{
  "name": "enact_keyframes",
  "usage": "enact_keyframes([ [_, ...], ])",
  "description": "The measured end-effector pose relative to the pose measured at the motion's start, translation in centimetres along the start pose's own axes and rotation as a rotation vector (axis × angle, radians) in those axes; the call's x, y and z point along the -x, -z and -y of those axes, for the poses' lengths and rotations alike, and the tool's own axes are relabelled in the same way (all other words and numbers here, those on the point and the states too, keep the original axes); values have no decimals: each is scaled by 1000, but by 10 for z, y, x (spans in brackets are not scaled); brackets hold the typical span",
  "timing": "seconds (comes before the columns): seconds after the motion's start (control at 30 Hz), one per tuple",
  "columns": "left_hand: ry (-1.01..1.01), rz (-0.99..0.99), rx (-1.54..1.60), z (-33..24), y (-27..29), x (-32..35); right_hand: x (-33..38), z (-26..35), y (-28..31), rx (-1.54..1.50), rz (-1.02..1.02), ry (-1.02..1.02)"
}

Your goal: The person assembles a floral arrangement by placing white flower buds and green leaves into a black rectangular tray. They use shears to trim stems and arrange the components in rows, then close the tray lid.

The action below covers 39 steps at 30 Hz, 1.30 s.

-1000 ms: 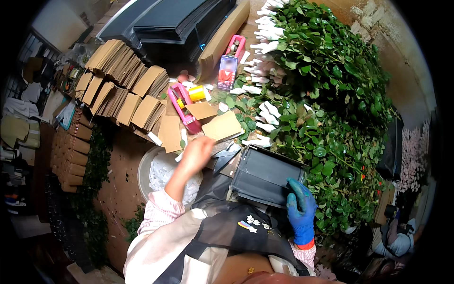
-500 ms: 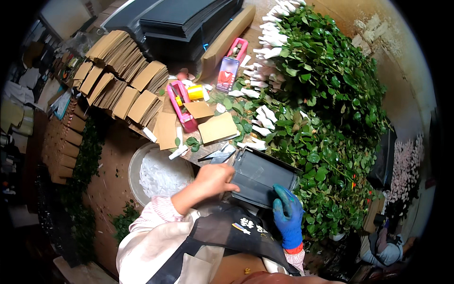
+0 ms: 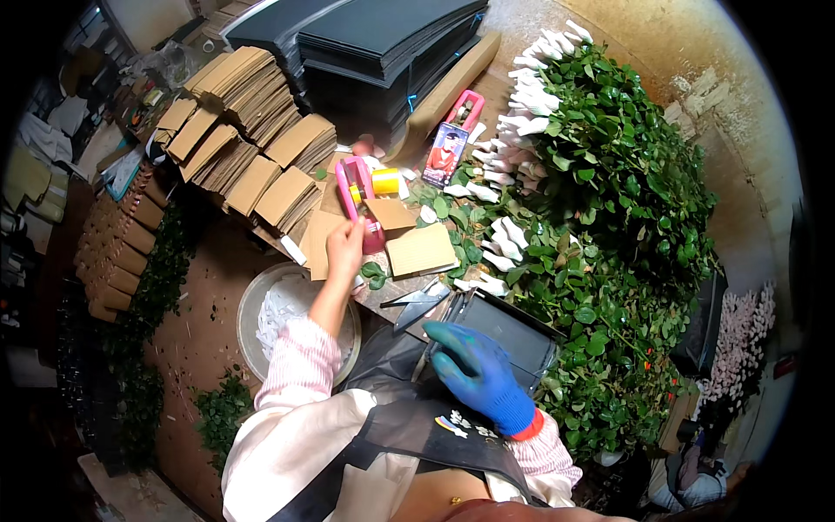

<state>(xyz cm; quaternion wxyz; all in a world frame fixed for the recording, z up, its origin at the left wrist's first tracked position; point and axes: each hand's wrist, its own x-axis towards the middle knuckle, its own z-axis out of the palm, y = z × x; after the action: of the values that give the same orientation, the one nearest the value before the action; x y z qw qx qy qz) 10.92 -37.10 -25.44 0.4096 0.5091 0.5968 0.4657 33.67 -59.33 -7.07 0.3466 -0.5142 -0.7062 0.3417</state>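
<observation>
My bare left hand (image 3: 344,248) reaches to the near end of a pink tape dispenser (image 3: 350,174), its fingers pinched together. What they pinch, if anything, is too small to make out. A brown cardboard piece (image 3: 391,213) leans beside the dispenser, and a folded cardboard piece (image 3: 422,250) lies nearby. My right hand (image 3: 470,370), in a blue glove, hovers over the near left side of a dark grey tray (image 3: 515,337) with its thumb apart from the fingers and nothing held. A pair of scissors (image 3: 421,304) rests at the tray's left.
Leafy stems (image 3: 609,165) with white-wrapped ends pile up on the right. Stacked cardboard pieces (image 3: 261,183) stand at the left, dark sheets (image 3: 383,39) behind. A phone (image 3: 445,155), yellow tape roll (image 3: 385,181) and second pink dispenser (image 3: 465,109) lie mid-table. A bucket (image 3: 248,326) holds white scraps.
My left hand has left the tray and moved up and left to the pink tape dispenser. My gloved right hand has shifted left across the tray. The view has shifted a little.
</observation>
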Motion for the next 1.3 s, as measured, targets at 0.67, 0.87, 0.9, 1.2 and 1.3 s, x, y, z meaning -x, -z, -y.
enact_keyframes([
  [0.67, 619, 525, 902, 16, 12, 11, -43, -105, -101, 102, 54, -262],
  [0.87, 503, 411, 324, 18, 10, -2, -46, -103, -100, 99, 98, -308],
  [0.9, 490, 433, 262, 26, 10, -8, -48, -104, -100, 117, 118, -336],
  [1.2, -137, 669, 88, -78, -55, 57, 11, -53, -21, -561, 41, -32],
  [1.3, -687, 824, -224, -162, -106, 114, 88, -48, 26, -1147, 19, -1],
])
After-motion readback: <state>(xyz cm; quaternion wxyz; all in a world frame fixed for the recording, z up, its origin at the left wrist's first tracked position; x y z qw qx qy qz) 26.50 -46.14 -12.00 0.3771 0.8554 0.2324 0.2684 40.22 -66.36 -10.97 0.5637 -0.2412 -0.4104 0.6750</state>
